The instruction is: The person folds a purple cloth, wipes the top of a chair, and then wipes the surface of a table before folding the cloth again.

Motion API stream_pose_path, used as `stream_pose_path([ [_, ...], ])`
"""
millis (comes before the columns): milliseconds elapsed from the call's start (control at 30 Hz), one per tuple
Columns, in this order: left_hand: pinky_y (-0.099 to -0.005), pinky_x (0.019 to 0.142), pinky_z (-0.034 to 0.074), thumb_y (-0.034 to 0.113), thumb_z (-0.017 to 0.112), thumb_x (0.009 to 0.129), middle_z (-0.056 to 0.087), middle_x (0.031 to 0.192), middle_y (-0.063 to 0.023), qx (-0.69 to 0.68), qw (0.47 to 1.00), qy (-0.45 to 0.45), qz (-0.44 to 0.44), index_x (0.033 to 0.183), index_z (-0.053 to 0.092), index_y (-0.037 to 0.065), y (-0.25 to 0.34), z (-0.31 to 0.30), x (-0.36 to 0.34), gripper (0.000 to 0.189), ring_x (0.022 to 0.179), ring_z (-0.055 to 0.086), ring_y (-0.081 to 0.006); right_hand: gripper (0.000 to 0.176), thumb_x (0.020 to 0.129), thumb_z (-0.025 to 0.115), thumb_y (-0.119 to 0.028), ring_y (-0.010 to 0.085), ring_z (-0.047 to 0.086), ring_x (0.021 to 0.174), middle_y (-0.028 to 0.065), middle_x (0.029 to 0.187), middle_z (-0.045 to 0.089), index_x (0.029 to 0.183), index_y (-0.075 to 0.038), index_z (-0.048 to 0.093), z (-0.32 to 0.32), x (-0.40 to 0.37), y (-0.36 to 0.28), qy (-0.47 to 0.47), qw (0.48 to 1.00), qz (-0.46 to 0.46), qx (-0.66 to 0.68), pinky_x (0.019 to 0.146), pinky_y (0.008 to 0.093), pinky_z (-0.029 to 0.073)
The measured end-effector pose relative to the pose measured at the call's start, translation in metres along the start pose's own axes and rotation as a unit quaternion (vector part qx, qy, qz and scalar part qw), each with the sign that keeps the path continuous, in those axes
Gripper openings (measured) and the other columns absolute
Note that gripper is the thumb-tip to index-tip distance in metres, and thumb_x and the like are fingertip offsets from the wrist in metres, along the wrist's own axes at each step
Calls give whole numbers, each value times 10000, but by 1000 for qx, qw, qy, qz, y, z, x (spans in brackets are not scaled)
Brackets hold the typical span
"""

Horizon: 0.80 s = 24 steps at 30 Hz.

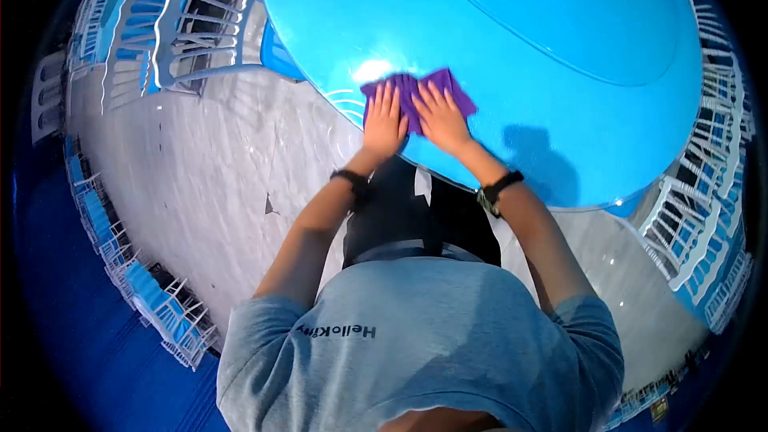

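A purple cloth (412, 96) lies bunched on the glossy blue round table (496, 56), close to its near edge. On the cloth's left part rests my left hand (384, 122), palm down, with its fingers stretched forward. My right hand (442, 118) lies flat on the cloth's right part, fingers spread and angled to the left. Both hands press on top of the cloth side by side, and their fingers are not wrapped round it. The cloth's right corner sticks out beyond my right hand.
A raised round disc (592, 0) with small metal pieces on it sits on the table's far part. White chairs (200, 32) stand at the left, and more white chairs (680, 224) at the right. Pale marble floor (216, 176) surrounds the near side.
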State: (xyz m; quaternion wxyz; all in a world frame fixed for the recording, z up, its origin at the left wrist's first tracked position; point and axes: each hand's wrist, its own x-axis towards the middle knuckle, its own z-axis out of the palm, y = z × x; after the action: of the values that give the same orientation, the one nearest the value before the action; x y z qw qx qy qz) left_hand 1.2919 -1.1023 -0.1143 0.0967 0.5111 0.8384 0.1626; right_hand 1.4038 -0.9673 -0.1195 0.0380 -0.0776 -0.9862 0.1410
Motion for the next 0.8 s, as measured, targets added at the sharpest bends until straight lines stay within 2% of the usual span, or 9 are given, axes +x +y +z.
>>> stream_pose_path([
  [133, -488, 1059, 180, 280, 497, 841, 193, 1434, -191, 3, 996, -88, -11, 1361, 241, -6, 3, -18, -55, 647, 1334, 157, -361, 512, 838, 504, -297, 276, 212, 1329, 97, 1418, 285, 1305, -111, 408, -8, -41, -33, -60, 996, -23, 63, 1070, 448, 165],
  [233, -483, 1065, 154, 253, 472, 855, 166, 1447, -179, -7, 995, -90, -32, 1380, 210, 19, -14, -30, -54, 631, 1339, 138, -364, 521, 838, 509, -303, 280, 205, 1330, 100, 1417, 282, 1307, -104, 401, -4, -29, -43, -56, 996, -52, 48, 1067, 448, 173],
  [367, -475, 1067, 160, 239, 445, 867, 163, 1448, -172, 7, 996, -29, -79, 1385, 200, 34, -38, -29, -40, 609, 1336, 149, -356, 540, 826, 528, -304, 283, 202, 1330, 106, 1418, 278, 1306, -93, 396, 8, 12, -50, -46, 995, -77, 39, 1064, 453, 177],
  [433, -458, 1069, 175, 240, 443, 867, 193, 1437, -171, 5, 992, 26, -122, 1373, 240, 37, -51, -28, -33, 583, 1330, 167, -348, 540, 825, 533, -295, 281, 191, 1334, 106, 1423, 266, 1308, -97, 392, 12, 38, -52, -39, 995, -81, 42, 1068, 454, 166],
  [567, -466, 1067, 172, 235, 429, 867, 174, 1440, -181, 28, 986, 29, -161, 1378, 226, 30, -72, -28, -15, 587, 1334, 150, -355, 547, 826, 531, -300, 277, 181, 1338, 103, 1428, 255, 1316, -107, 384, 16, 75, -50, -52, 994, -87, 38, 1071, 453, 155],
  [667, -468, 1064, 173, 244, 425, 868, 170, 1442, -180, 20, 986, 48, -157, 1381, 219, 27, -88, -31, -4, 594, 1333, 150, -358, 556, 822, 541, -268, 297, 215, 1320, 111, 1414, 272, 1324, -105, 367, 19, 94, -47, -52, 993, -88, 51, 1058, 470, 179],
  [733, -472, 1061, 176, 245, 421, 870, 179, 1438, -184, 5, 986, 54, -156, 1381, 219, 24, -102, -39, 8, 593, 1331, 155, -362, 553, 830, 523, -310, 269, 178, 1339, 90, 1432, 250, 1326, -116, 374, 17, 117, -48, -66, 993, -86, 50, 1072, 463, 144],
  [800, -478, 1058, 178, 237, 419, 870, 191, 1433, -190, 9, 984, 61, -166, 1378, 227, 21, -117, -46, 22, 585, 1328, 162, -365, 548, 824, 528, -303, 270, 191, 1334, 89, 1425, 264, 1319, -116, 383, 21, 140, -49, -57, 994, -80, 51, 1069, 467, 150],
])
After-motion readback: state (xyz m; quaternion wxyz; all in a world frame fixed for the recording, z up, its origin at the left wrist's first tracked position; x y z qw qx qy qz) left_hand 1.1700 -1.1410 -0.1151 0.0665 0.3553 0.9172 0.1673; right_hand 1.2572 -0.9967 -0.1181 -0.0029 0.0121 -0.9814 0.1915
